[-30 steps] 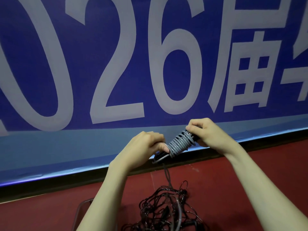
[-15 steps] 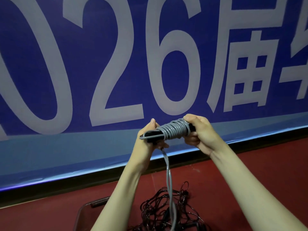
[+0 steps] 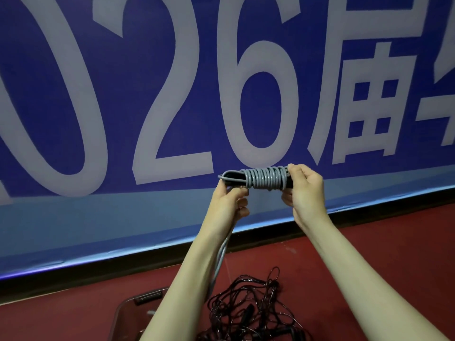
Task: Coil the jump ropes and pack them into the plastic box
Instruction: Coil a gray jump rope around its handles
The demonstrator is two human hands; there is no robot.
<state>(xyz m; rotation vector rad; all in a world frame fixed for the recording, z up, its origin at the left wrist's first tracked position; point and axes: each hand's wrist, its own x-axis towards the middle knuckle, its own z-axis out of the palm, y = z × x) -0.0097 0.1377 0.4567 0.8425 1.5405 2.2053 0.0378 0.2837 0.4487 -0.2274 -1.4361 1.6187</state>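
Observation:
A grey jump rope [image 3: 264,177] is wound in tight turns round its black handles, held level in front of the banner. My right hand [image 3: 304,188] grips the right end of the bundle. My left hand [image 3: 230,199] pinches the rope just under the bundle's left end, and the loose grey tail [image 3: 220,262] hangs down past my left forearm. On the red floor below lies a tangled heap of black jump ropes [image 3: 248,308]. The clear plastic box [image 3: 128,313] sits at the bottom left, partly hidden by my left arm.
A big blue banner [image 3: 172,94] with white numbers fills the wall ahead, with a dark skirting strip [image 3: 73,274] under it. The red floor [image 3: 381,254] stretches to the right of my arms.
Both hands rose with the bundle, which turned from tilted to level. My left hand went from above the bundle's left end to beneath it, bringing the rope round.

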